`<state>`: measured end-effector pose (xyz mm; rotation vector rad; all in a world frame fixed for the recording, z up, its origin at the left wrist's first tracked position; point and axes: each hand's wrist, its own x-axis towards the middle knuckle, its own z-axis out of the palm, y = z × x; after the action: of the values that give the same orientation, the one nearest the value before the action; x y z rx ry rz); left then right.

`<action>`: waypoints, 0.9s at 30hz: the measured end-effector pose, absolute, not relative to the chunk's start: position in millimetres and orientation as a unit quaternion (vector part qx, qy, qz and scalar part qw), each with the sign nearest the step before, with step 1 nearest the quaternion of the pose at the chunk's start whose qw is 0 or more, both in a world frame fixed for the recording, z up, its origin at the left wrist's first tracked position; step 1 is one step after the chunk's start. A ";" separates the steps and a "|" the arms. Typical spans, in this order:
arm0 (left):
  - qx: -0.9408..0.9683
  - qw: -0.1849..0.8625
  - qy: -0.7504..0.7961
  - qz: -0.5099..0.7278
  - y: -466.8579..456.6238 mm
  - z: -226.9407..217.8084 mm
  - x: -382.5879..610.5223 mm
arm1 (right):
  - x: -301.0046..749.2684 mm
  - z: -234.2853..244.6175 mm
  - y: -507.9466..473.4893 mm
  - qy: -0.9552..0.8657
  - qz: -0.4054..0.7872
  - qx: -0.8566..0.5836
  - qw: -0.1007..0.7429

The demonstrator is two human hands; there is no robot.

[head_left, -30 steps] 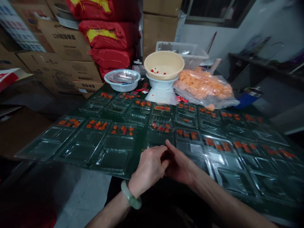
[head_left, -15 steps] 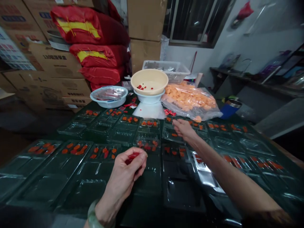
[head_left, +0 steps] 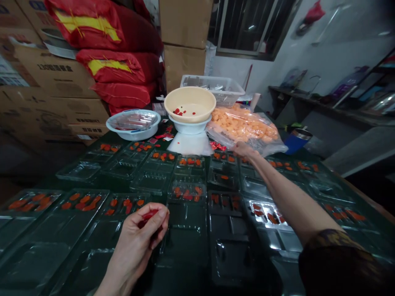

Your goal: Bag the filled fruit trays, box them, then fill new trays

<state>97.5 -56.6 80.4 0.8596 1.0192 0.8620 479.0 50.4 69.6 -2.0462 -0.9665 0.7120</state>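
Observation:
My left hand (head_left: 138, 232) is curled closed around some small red pieces (head_left: 148, 216), which show between thumb and fingers. It hovers over the front row of clear plastic trays (head_left: 184, 236). My right hand (head_left: 245, 151) reaches to the back row, its fingers drawn together just above a tray and near the bag of orange pieces. What it holds, if anything, is hidden. Orange-red slices (head_left: 187, 192) lie in the small far compartments of the trays. A single slice (head_left: 224, 177) sits in the middle part of a back-row tray.
Behind the trays are a cream basin (head_left: 189, 105) with a few red bits, a blue basin (head_left: 134, 125) of packets, a clear bag of orange pieces (head_left: 243, 125) and a white basket (head_left: 230, 88). A blue cup (head_left: 298, 140) stands right. Red bundles (head_left: 120, 68) and cartons (head_left: 58, 76) are stacked left.
My right hand has moved a little farther away and to the right along the back row. My left hand has shifted left and lower in view, still closed on the red pieces.

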 end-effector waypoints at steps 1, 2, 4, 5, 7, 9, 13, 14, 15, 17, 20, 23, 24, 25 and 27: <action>0.381 0.706 0.454 0.388 -56.6 79.9 97.7 | 482.9 73.1 45.1 -0.357 0.280 -0.806 0.380; 0.376 0.712 0.448 0.388 -56.6 79.5 98.3 | 486.1 76.6 39.8 -0.337 0.283 -0.811 0.387; 0.359 0.732 0.434 0.382 -56.4 79.6 100.6 | 489.8 83.5 29.9 -0.310 0.307 -0.802 0.408; 0.342 0.746 0.428 0.378 -56.2 80.2 101.9 | 489.8 86.6 25.0 -0.303 0.328 -0.791 0.419; 0.295 0.773 0.423 0.368 -55.4 82.4 103.9 | 485.9 91.1 15.2 -0.299 0.377 -0.758 0.440; 0.236 0.788 0.432 0.369 -54.4 85.0 104.3 | 476.0 92.3 4.2 -0.305 0.420 -0.722 0.458; 0.152 0.794 0.450 0.381 -54.7 88.7 102.7 | 446.1 86.3 -21.8 -0.335 0.453 -0.679 0.471; 0.148 0.796 0.452 0.374 -55.7 89.3 102.8 | 440.2 85.1 -28.0 -0.349 0.444 -0.679 0.470; 0.151 0.796 0.456 0.368 -57.2 89.9 103.1 | 436.6 84.9 -33.4 -0.364 0.427 -0.681 0.470; 0.167 0.792 0.468 0.354 -60.5 90.6 103.9 | 438.9 88.3 -41.0 -0.381 0.378 -0.692 0.483; 0.163 0.780 0.496 0.346 -63.2 86.7 102.7 | 465.6 100.9 -46.2 -0.341 0.294 -0.723 0.524; 0.135 0.779 0.506 0.345 -60.5 74.4 97.2 | 501.5 108.8 -47.5 -0.294 0.252 -0.766 0.514; 0.133 0.783 0.502 0.342 -59.1 69.6 95.1 | 511.0 107.5 -46.9 -0.291 0.250 -0.778 0.498; 0.135 0.792 0.493 0.335 -57.8 65.4 93.4 | 518.5 103.8 -45.8 -0.293 0.250 -0.788 0.481; 0.141 0.810 0.470 0.320 -56.6 60.6 92.1 | 527.2 91.0 -41.7 -0.301 0.249 -0.808 0.441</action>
<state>92.1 -56.6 60.6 0.3014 1.0054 0.6828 527.2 -41.7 91.0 -2.0057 -0.7481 0.6175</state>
